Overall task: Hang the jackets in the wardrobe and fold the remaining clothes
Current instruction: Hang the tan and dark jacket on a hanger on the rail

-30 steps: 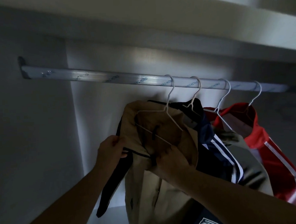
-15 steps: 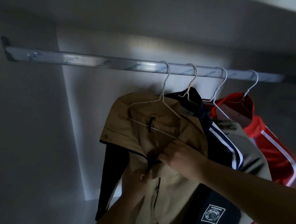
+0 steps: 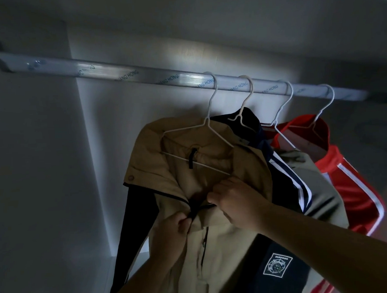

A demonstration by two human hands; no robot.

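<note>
A tan jacket [image 3: 212,172] hangs on a white wire hanger [image 3: 211,114] from the wardrobe rail [image 3: 139,76]. My left hand [image 3: 172,230] pinches the dark zipper at the jacket's front. My right hand [image 3: 238,200] grips the tan fabric at the collar opening, just right of the left hand. Behind it hang a navy jacket [image 3: 276,169] with white stripes, a grey garment [image 3: 318,184] and a red jacket [image 3: 356,182], each on its own white hanger.
The wardrobe's left side wall [image 3: 37,177] and back panel [image 3: 130,118] enclose the space. A shelf [image 3: 249,27] runs overhead. The rail's left stretch carries no hangers. A navy sleeve [image 3: 134,228] dangles left of the tan jacket.
My left hand left the jacket's left shoulder and came in to the front zipper. My right hand stayed at the collar. The view shifted slightly up and right.
</note>
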